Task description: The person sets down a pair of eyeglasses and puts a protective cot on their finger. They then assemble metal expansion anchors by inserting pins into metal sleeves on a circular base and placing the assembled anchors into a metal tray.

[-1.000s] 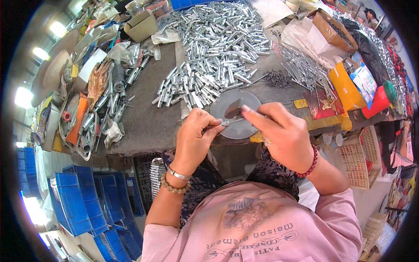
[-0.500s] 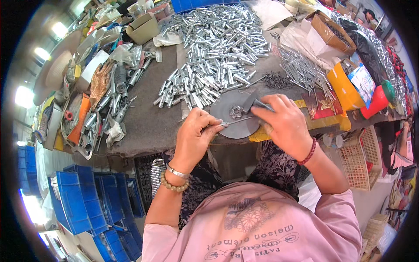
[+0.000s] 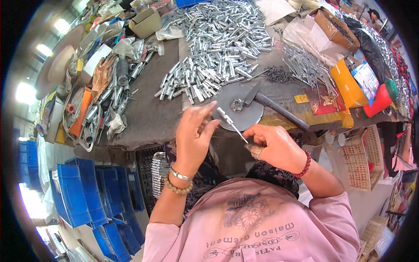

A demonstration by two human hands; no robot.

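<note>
My right hand (image 3: 277,144) is closed round the lower end of a thin metal rod (image 3: 238,132). A short silvery metal sleeve (image 3: 224,115) sits at the rod's upper end, tilted up to the left. Beside the sleeve, my left hand (image 3: 194,131) has its fingers apart and appears to hold nothing. Behind them lies a round grey metal plate (image 3: 224,96) with a small nut-like metal piece (image 3: 237,105) at its middle. A hammer (image 3: 279,111) rests with its head on the plate and its handle slanting toward the table's front edge.
A large heap of silvery metal sleeves (image 3: 218,39) spreads beyond the plate. Small dark screws (image 3: 279,74) and thin rods (image 3: 305,63) lie to the right, near a yellow packet (image 3: 347,83). Tools (image 3: 115,87) crowd the left; blue bins (image 3: 78,192) stand below.
My right hand has let go of the hammer, which now lies on the plate and table, and holds the rod nearer my body. My left hand has opened off the sleeve.
</note>
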